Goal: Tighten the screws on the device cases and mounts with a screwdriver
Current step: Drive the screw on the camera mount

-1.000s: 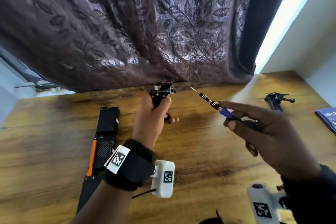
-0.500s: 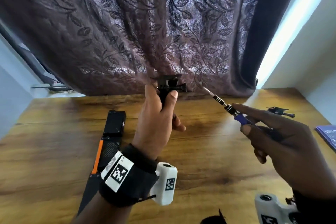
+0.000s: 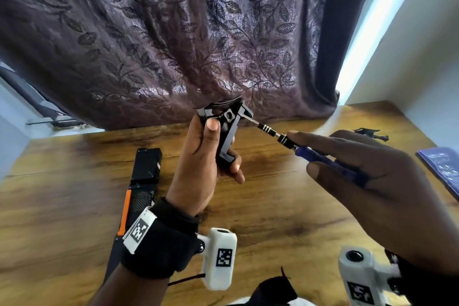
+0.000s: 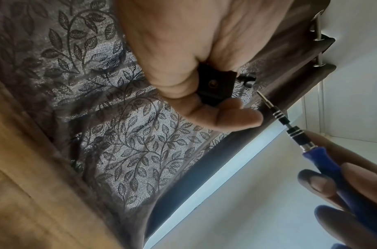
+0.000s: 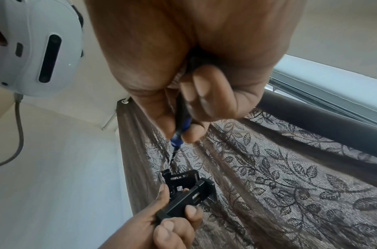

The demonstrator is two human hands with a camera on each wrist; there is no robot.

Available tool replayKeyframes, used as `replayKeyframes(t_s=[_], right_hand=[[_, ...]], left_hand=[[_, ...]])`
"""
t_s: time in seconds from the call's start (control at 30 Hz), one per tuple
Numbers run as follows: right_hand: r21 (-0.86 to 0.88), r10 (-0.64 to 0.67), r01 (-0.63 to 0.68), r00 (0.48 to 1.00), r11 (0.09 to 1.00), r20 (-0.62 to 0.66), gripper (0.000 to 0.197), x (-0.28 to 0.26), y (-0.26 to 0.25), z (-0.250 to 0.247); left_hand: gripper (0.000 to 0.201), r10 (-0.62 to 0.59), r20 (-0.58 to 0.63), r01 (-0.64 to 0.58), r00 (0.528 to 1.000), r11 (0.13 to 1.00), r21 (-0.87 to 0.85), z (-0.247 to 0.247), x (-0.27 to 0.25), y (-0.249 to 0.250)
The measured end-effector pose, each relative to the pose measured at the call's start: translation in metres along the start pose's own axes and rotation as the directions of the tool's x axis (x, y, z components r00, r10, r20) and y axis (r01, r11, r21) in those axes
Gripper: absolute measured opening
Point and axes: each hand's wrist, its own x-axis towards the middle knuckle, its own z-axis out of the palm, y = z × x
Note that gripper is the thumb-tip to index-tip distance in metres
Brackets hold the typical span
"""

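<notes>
Two hands are up above the wooden table (image 3: 74, 206): the right hand (image 3: 367, 189) pinches the blue-handled screwdriver (image 3: 320, 156), its tip against the black mount (image 3: 227, 129) that the left hand (image 3: 198, 171) grips upright. Further back on the table lie a black-and-orange case (image 3: 142, 181), another small black mount (image 3: 370, 131) and a blue booklet (image 3: 442, 169), before the leaf-patterned curtain (image 3: 173, 32).
</notes>
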Motion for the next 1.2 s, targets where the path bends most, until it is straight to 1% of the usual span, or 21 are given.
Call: replayKeyframes(t_s=[0.1, 0.17, 0.27, 0.33, 0.43, 0.5, 0.63, 0.73, 0.83, 0.93, 1.0, 1.1, 1.17, 1.2], right_hand=[[-0.016, 0.0, 0.0, 1.0, 1.0, 0.009, 0.04, 0.001, -0.002, 0.001], [-0.01, 0.008, -0.008, 1.0, 1.0, 0.025, 0.036, 0.002, -0.002, 0.001], [-0.011, 0.036, -0.035, 0.998, 0.999, 0.051, 0.04, 0.002, -0.004, -0.001], [-0.039, 0.042, -0.04, 0.996, 0.998, 0.072, 0.041, 0.002, -0.005, -0.003], [-0.106, 0.061, -0.05, 0.993, 0.993, 0.104, 0.041, 0.002, -0.006, -0.004], [-0.122, 0.082, -0.067, 0.99, 0.99, 0.115, 0.041, 0.003, -0.007, -0.005], [-0.105, 0.116, -0.102, 0.983, 0.989, 0.143, 0.04, 0.004, -0.01, -0.007], [-0.112, 0.113, -0.098, 0.985, 0.989, 0.133, 0.035, 0.003, -0.013, -0.008], [-0.095, 0.128, -0.117, 0.985, 0.988, 0.112, 0.033, 0.0, -0.011, -0.005], [-0.143, 0.144, -0.127, 0.983, 0.982, 0.115, 0.032, -0.004, -0.007, -0.005], [-0.158, 0.18, -0.158, 0.975, 0.975, 0.131, 0.032, -0.006, -0.007, -0.005], [-0.163, 0.227, -0.202, 0.962, 0.966, 0.155, 0.028, -0.007, -0.004, -0.007], [-0.147, 0.283, -0.258, 0.941, 0.955, 0.185, 0.014, -0.006, 0.0, -0.006], [-0.146, 0.293, -0.267, 0.932, 0.953, 0.212, 0.019, -0.005, 0.003, -0.005]], left_hand=[[0.023, 0.0, 0.028, 0.0, 1.0, 1.0, 0.008, 0.0, 0.0, -0.003], [0.024, 0.004, 0.04, -0.004, 0.999, 1.0, 0.014, -0.001, 0.0, -0.005], [0.025, 0.0, 0.047, -0.003, 0.999, 0.999, 0.053, -0.003, 0.0, -0.007], [0.03, -0.013, 0.061, 0.007, 0.998, 0.996, 0.089, -0.006, 0.0, -0.007], [0.041, -0.037, 0.077, 0.026, 0.996, 0.99, 0.141, -0.011, 0.001, -0.009], [0.044, -0.046, 0.083, 0.032, 0.995, 0.985, 0.167, -0.012, 0.001, -0.01], [0.038, -0.058, 0.089, 0.039, 0.994, 0.977, 0.209, -0.015, -0.002, -0.009], [0.032, -0.066, 0.091, 0.039, 0.994, 0.962, 0.272, -0.021, -0.003, -0.008], [0.028, -0.107, 0.113, 0.069, 0.988, 0.952, 0.297, -0.025, -0.004, -0.007], [0.028, -0.161, 0.125, 0.118, 0.979, 0.947, 0.299, -0.027, -0.006, -0.007], [0.028, -0.18, 0.129, 0.134, 0.975, 0.943, 0.303, -0.029, -0.007, -0.009], [0.027, -0.189, 0.155, 0.126, 0.97, 0.93, 0.345, -0.029, -0.008, -0.01], [0.025, -0.163, 0.173, 0.098, 0.971, 0.938, 0.333, -0.029, -0.007, -0.008], [0.024, -0.14, 0.182, 0.076, 0.973, 0.944, 0.322, -0.029, -0.005, -0.007]])
